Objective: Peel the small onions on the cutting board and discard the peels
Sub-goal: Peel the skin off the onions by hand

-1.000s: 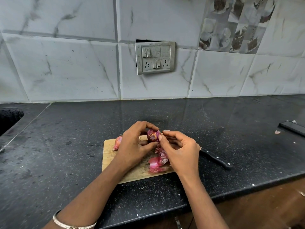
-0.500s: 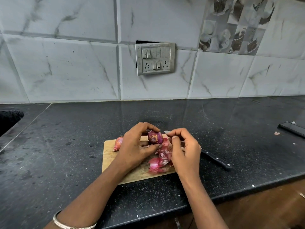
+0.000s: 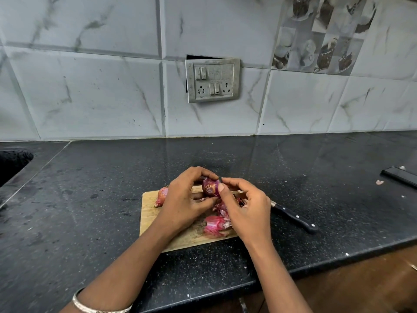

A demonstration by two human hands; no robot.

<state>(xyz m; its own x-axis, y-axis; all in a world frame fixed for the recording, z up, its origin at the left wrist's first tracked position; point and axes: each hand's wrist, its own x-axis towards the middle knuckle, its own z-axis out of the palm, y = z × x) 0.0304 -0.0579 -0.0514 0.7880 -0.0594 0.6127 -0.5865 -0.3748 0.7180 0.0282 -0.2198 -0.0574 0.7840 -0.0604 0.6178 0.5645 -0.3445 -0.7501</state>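
A wooden cutting board lies on the black counter. My left hand holds a small purple onion just above the board. My right hand touches that onion's right side with thumb and fingertips pinched at its skin. A heap of pink peels lies on the board under my hands. Another small unpeeled onion rests at the board's left edge, partly hidden by my left hand.
A black-handled knife lies to the right of the board, its blade hidden under my right hand. A sink opening is at far left. A dark flat object and a peel scrap sit far right. The counter's front edge runs close below.
My right hand had pulled away to the right half a second ago and has come back to the onion, pinching at its side. My left hand keeps holding the onion in place.
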